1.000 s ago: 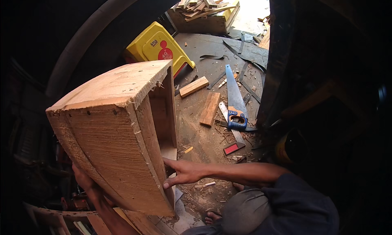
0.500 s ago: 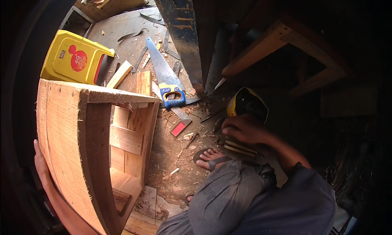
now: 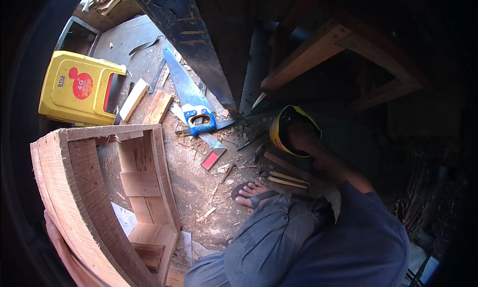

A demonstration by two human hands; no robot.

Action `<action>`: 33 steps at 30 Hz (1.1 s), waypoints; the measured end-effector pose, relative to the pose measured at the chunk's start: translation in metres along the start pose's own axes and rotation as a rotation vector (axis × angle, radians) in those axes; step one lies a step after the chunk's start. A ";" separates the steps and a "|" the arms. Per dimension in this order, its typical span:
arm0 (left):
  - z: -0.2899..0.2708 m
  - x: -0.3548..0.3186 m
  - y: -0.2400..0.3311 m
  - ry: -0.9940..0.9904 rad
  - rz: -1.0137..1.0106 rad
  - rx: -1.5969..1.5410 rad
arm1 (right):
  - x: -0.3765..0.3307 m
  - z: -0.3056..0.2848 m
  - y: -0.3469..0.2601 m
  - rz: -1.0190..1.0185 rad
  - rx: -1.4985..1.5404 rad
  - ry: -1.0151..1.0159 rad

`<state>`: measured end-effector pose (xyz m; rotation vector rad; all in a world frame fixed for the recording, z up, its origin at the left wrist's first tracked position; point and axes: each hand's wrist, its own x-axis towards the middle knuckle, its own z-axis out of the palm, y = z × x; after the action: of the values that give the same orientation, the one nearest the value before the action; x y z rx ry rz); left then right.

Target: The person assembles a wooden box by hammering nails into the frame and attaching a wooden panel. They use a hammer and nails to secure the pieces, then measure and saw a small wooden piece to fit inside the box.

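Wooden frame (image 3: pixel 99 197): curved plank box, open side up, at lower left on the sawdust floor; side boards and inner cross pieces are joined, and no board covers the open face.
Left hand (image 3: pixel 52 232): only an edge shows behind the frame's outer curve, pressed against it; how the fingers are set cannot be told.
Yellow stool (image 3: pixel 74 87): lies tipped just beyond the frame's top edge.
Handsaw (image 3: pixel 191 100): blue-handled, flat on the floor, unheld, well apart from the frame.
Yellow container (image 3: pixel 286 132): sits in shadow under the bench at centre right.
Right hand (image 3: pixel 303 137): reaches into this container; fingers hidden in the dark, so grip cannot be told.
Offcuts (image 3: pixel 147 102): two short boards between stool and saw.
Sandalled foot (image 3: pixel 254 192): rests on shavings.
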<state>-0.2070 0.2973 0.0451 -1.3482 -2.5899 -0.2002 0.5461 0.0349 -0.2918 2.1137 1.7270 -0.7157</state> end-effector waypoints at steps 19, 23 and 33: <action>-0.020 -0.029 -0.017 0.130 0.017 -0.011 | -0.009 0.016 0.007 0.132 0.152 0.206; -0.029 -0.088 -0.007 0.153 0.242 -0.138 | 0.012 0.038 0.013 -0.024 0.066 0.264; -0.063 -0.272 0.010 0.232 0.366 -0.378 | 0.035 0.072 0.024 -0.051 -0.112 0.305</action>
<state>-0.0388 0.0739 0.0384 -1.7722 -2.1390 -0.7614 0.5616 0.0191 -0.3727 2.1975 1.9305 -0.3106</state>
